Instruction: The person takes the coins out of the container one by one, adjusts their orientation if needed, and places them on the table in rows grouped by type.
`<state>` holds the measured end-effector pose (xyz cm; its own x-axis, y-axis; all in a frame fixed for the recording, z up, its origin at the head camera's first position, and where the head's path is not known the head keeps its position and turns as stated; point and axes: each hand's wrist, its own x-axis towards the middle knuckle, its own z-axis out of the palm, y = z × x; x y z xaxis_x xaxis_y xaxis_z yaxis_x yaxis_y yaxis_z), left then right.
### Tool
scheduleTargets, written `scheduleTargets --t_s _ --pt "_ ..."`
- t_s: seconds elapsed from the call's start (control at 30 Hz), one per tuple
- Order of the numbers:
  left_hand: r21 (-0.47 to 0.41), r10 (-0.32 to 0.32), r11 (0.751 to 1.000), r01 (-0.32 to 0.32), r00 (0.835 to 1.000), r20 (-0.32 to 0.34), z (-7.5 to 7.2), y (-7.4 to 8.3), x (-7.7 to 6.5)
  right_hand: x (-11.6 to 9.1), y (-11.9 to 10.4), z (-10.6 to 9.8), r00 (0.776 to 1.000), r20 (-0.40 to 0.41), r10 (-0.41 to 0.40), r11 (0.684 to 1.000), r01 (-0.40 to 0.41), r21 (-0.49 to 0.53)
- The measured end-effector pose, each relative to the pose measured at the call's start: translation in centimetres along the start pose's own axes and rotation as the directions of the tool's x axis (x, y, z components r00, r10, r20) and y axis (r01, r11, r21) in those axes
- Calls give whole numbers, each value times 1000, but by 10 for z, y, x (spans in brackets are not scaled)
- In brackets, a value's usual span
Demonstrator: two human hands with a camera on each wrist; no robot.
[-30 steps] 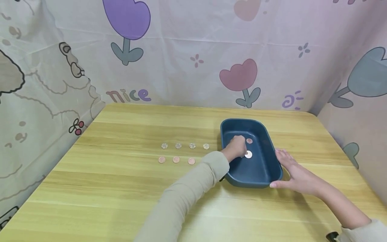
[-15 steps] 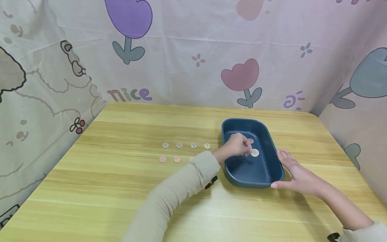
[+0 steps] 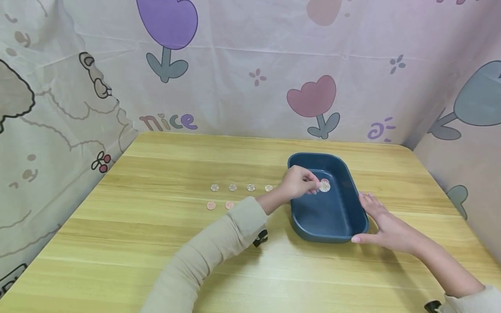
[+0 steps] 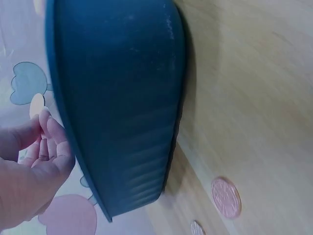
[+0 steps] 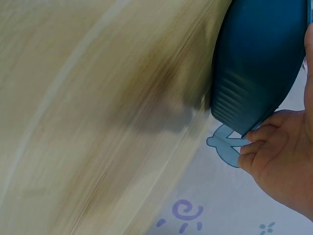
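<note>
My left hand (image 3: 299,181) pinches a silvery coin (image 3: 325,187) between thumb and fingertips, above the inside of a dark blue rectangular tub (image 3: 325,239). The left wrist view also shows this coin (image 4: 36,105) standing up from the fingertips. A sliver of pinkish copper shows just behind it in the head view. At the tub's near right corner, my right hand (image 3: 387,230) touches the outside with outstretched fingers and thumb. Left of the tub, silvery coins (image 3: 251,188) lie in a row, with copper coins (image 3: 229,205) in a nearer row. My left forearm hides part of the copper row.
The wooden table (image 3: 117,243) carries the tub and coins. A printed cloth (image 3: 235,95) hangs along its back and sides. Black wrist straps show at both sleeves. From the left wrist, a copper coin (image 4: 226,197) lies close to the tub.
My left hand has risen from the tub floor and moved left, bringing the silvery coin up with it. The left forearm now covers a copper coin. The right hand and tub keep their place.
</note>
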<state>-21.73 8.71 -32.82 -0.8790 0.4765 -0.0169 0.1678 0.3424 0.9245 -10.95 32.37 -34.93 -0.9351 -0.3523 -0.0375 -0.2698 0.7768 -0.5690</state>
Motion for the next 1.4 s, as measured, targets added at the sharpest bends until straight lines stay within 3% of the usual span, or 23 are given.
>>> scheduleTargets --t_s 0.27,0.57,1.0,1.4 --pt "-46 -47 998 45 998 -46 -23 -8 -11 0 0 -1 1000 2 8 1000 -8 -1" --pt "-53 -33 998 27 995 -97 -58 -30 -28 0 0 -1 1000 9 0 1000 0 -2" --pt "-9 -85 996 84 984 -156 -97 -53 -51 0 -1 -1 1000 5 -3 1000 3 -7" --pt "47 -139 987 154 961 -238 -142 -82 -77 0 -2 -1 1000 7 -8 1000 8 1"
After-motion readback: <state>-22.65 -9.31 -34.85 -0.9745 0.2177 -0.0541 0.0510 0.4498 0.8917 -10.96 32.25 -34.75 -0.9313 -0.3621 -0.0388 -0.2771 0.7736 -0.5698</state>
